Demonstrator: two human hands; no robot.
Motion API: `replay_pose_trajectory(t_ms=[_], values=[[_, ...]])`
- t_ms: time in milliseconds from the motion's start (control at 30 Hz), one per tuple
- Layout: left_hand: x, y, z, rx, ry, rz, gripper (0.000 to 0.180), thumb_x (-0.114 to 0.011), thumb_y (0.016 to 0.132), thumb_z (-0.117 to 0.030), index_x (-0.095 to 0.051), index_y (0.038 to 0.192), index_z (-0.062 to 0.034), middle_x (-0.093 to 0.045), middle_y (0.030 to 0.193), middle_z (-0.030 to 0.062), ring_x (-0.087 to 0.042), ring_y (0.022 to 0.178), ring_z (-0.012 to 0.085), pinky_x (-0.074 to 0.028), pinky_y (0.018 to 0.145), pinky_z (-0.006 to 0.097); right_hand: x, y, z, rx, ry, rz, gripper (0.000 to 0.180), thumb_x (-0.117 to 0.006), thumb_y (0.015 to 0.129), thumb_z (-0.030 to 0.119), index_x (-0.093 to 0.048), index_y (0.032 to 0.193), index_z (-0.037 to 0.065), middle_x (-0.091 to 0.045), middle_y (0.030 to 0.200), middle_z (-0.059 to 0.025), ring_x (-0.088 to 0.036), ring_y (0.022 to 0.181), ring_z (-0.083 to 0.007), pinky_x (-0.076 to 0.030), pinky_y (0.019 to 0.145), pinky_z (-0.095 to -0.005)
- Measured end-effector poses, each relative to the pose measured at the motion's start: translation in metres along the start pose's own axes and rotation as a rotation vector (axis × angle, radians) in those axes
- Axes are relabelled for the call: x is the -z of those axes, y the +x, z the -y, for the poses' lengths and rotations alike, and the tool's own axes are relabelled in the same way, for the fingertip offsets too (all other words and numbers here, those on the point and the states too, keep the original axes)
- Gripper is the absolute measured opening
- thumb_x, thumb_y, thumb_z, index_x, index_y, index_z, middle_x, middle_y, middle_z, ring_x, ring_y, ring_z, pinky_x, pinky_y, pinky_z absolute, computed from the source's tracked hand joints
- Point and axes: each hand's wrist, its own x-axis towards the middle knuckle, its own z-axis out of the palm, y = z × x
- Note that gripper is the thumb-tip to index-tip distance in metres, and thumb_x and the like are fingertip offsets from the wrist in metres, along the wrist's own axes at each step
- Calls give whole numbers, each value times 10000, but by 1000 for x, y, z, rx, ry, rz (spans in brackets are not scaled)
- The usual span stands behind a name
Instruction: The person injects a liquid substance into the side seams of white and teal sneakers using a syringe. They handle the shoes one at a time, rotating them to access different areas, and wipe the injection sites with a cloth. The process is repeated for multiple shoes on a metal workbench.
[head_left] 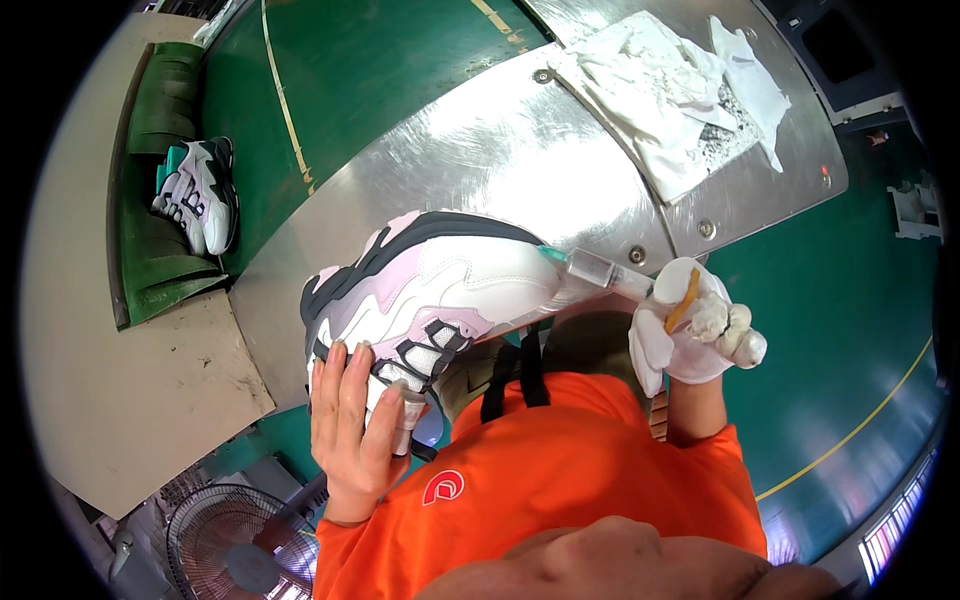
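shoe (440, 275) mid-frame points its toe right, toward the syringe (592, 267) my right hand (690, 325) grips; left hand (355, 430) holds the other end

Lilac-white shoe (470, 272) on its side, clear syringe (592, 268), green tip (551, 255) at toe

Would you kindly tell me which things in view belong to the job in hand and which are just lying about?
Job in hand: white-and-lilac shoe, left hand on it; green-tipped syringe, held in gloved right hand.

Apparently just about: white cloths; second shoe; fan.
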Motion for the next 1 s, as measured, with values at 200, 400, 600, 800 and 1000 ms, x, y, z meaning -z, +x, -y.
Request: replay_pose_trajectory(t_ms=[200,400,600,800,1000], values=[[-4,-2,0,-11,4,-19,382,-701,844,-146,-531,1182,-92,-597,1227,262,-564,1160,468,-446,962,565,-2,-12,-6,19,-29,-47,934,-821,572,484,-462,1162,-145,-595,758,-269,-608,528,-340,-544,454,-399],[-6,-4,1,-16,6,-32,385,-685,840,-107,-533,1193,-88,-593,1233,261,-563,1162,468,-441,966,565,-11,-21,-9,40,-63,-96,939,-811,578,519,-469,1175,-118,-604,783,-272,-626,547,-344,-549,467,-393],[-7,-6,2,-29,0,-54,353,-674,836,-85,-557,1169,-82,-596,1233,256,-563,1163,464,-452,955,560,-24,-24,-17,110,-31,-119,938,-804,606,518,-457,1188,-130,-602,782,-262,-636,569,-338,-546,475,-389],[-5,-10,2,-37,-15,-54,368,-670,797,-46,-574,1152,-57,-582,1252,266,-547,1182,470,-442,962,570,-55,-25,-6,27,-262,-189,932,-812,642,503,-444,1206,-142,-609,796,-238,-652,616,-336,-556,502,-379],[4,1,6,-50,-54,3,434,-674,757,-39,-569,1178,-41,-562,1270,283,-534,1189,480,-432,975,568,-73,-27,-9,-11,-363,-126,818,-864,567,132,-455,1232,-113,-617,903,-206,-676,799,-292,-574,659,-353]])
